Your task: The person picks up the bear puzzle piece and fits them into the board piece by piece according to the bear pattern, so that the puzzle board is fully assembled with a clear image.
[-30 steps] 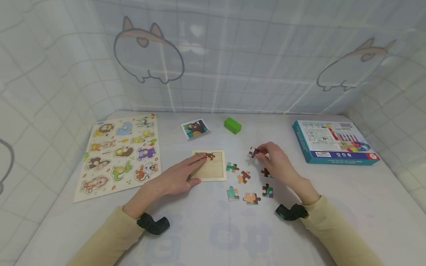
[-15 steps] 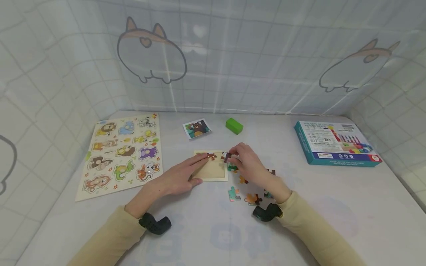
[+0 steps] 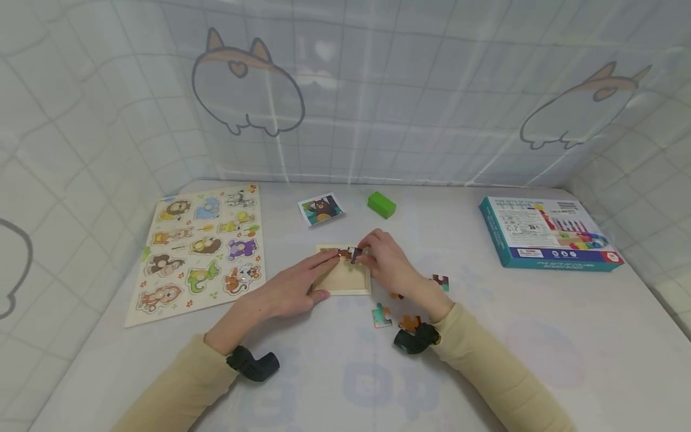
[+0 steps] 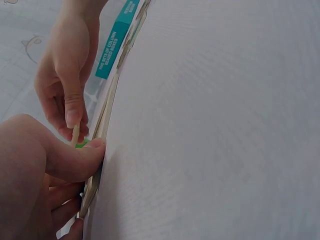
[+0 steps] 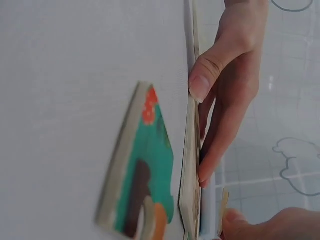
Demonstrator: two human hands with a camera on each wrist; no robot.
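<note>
My left hand (image 3: 294,285) rests on the left side of a small wooden puzzle tray (image 3: 345,283), its fingers extended over the tray and its thumb at the near edge. Between thumb and fingertips, my right hand (image 3: 391,261) pinches a dark brown and white jigsaw piece (image 3: 354,254) over the tray's far right part. Beside it, a brown jigsaw piece (image 3: 344,254) lies along the tray's far side, partly under the left fingertips. Seen edge-on, the pinched piece (image 4: 75,136) is tilted up in the left wrist view. Loose pieces lie right of the tray, including a teal one (image 3: 381,315); my right arm hides some.
A bear picture card (image 3: 321,209) and a green block (image 3: 381,204) lie behind the tray. On the left is an animal puzzle board (image 3: 222,240); a teal-edged box (image 3: 545,231) lies at the right. An orange-brown piece (image 3: 408,323) sits by the right wrist camera.
My right hand has carried the pinched piece leftward from the right of the loose pieces to over the tray, beside the brown piece. The left hand has stayed on the tray.
</note>
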